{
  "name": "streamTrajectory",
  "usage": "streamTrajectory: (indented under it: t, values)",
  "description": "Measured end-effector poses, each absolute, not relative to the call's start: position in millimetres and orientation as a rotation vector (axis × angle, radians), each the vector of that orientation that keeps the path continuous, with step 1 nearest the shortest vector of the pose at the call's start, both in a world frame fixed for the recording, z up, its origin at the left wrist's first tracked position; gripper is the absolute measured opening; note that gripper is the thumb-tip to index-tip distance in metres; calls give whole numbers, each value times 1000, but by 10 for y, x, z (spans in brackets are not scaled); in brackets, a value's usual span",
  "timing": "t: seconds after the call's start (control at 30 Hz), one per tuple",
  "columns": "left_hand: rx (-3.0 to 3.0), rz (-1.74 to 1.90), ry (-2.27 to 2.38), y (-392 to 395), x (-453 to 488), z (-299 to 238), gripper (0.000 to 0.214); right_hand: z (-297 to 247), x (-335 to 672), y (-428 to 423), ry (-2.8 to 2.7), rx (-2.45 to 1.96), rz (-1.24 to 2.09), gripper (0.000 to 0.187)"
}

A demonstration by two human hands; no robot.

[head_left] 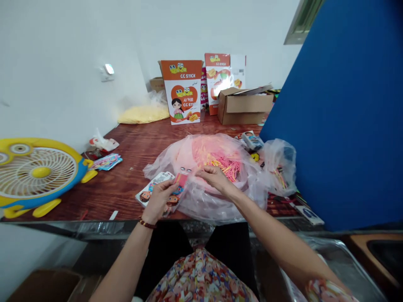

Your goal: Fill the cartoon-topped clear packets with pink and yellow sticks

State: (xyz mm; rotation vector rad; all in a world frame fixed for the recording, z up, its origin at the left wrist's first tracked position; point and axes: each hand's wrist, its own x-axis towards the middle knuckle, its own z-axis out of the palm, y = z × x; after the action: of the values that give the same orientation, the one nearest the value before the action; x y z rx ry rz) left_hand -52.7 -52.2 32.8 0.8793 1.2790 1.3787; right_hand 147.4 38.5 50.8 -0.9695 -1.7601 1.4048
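Note:
My left hand (161, 196) is closed on a small printed packet (181, 180) with a pink upper part and cartoon eyes at its top. Beneath that hand lie more white printed packets (145, 195) with cartoon faces. Just right of the packet's top, my right hand (215, 178) has thumb and fingers pinched together; what is between them, if anything, is too small to make out. Behind and under the right hand, a large clear plastic bag (217, 209) spreads over the table, with a heap of thin pink and yellow sticks (232, 167) in it.
A yellow-blue cartoon fan (40, 172) stands at left beside colourful packets (108, 161). At the back are printed cartons (185, 92), an opened cardboard box (247, 109) and a yellow bag (143, 114). A smaller clear bag (280, 167) sits by the blue panel (340, 138).

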Motion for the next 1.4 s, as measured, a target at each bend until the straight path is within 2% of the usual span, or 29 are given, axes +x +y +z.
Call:
streamTrajectory:
  t: [0.1, 0.2, 0.33, 0.47, 0.63, 0.77, 0.83, 0.9, 1.07, 1.2, 1.3, 1.4]
  values:
    - [1045, 1440, 1499, -523, -936, 321, 36, 385, 1508, 483, -1764, -1059, 1319, 30]
    - [1269, 1261, 1657, -465, -1149, 185, 39, 226, 1594, 545, -1750, -1190, 1347, 23]
    - [1408, 1097, 1780, -343, -1044, -126, 28, 43, 1776, 615, -1678, -1294, 1391, 25]
    - [1655, 1068, 2003, -345, -898, -338, 36, -68, 2056, 735, -1697, -1363, 1229, 28]
    - [1880, 963, 2174, -399, -1052, -285, 40, -147, 2451, 984, -1796, -1436, 1050, 27]
    - [1771, 521, 2626, -287, -1297, -166, 54, -107, 2635, 1195, -2105, -1480, 769, 17]
    - [1703, 299, 2641, -212, -1380, -151, 60, -58, 2648, 1248, -2322, -1474, 650, 10]
    - [1673, 181, 2592, -156, -1427, -167, 62, -20, 2619, 1253, -2560, -1398, 548, 11]
    - [1654, 235, 2567, -117, -1482, -235, 65, -64, 2511, 1181, -2925, -1050, 333, 23]
    - [1720, 263, 2562, -91, -1505, -190, 66, -121, 2441, 1205, -3016, -983, 243, 18]
    - [1785, 234, 2559, -36, -1509, -101, 60, -101, 2373, 1250, -3071, -936, 225, 15]
    - [1780, 220, 2542, 43, -1523, -18, 43, -77, 2308, 1271, -3085, -898, 233, 13]
